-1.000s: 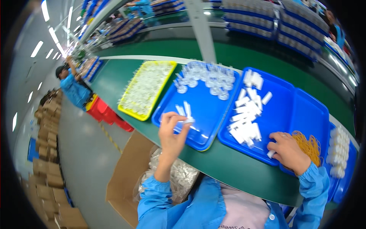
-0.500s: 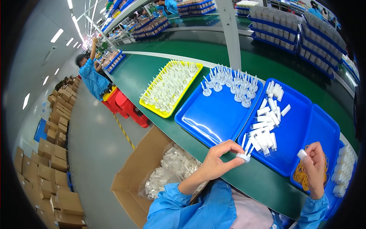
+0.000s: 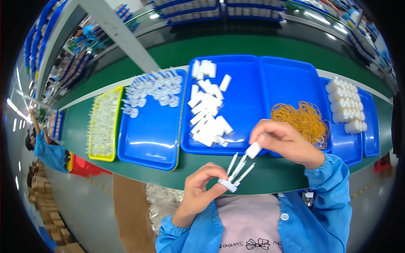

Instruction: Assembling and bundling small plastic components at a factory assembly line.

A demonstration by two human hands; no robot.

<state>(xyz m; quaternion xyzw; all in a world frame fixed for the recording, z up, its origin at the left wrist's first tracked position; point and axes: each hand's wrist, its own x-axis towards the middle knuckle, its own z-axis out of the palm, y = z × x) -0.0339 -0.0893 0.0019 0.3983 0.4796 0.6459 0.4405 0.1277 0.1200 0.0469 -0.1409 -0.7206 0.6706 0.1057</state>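
Observation:
My left hand pinches a small round base with several thin white prongs by its rim, prongs pointing up and to the right. Between the thumb and fingers of my right hand is a short white cylinder-like piece. Its lower end is at the tip of one prong; whether it sits over the tip I cannot tell. Beyond my hands, a blue tray bears many loose white pieces of similar look. Orange-yellow rubber bands lie heaped in the tray just beyond my right hand.
At left, a blue tray bears clear pronged bases, beside a yellow tray of pronged parts. White rounded parts are stacked at right. Below the green table edge stands a cardboard box. A co-worker is far left.
The view has swung to the right. My right hand has brought its white piece from apart over to the prongs held by my left hand. My left hand keeps its grip.

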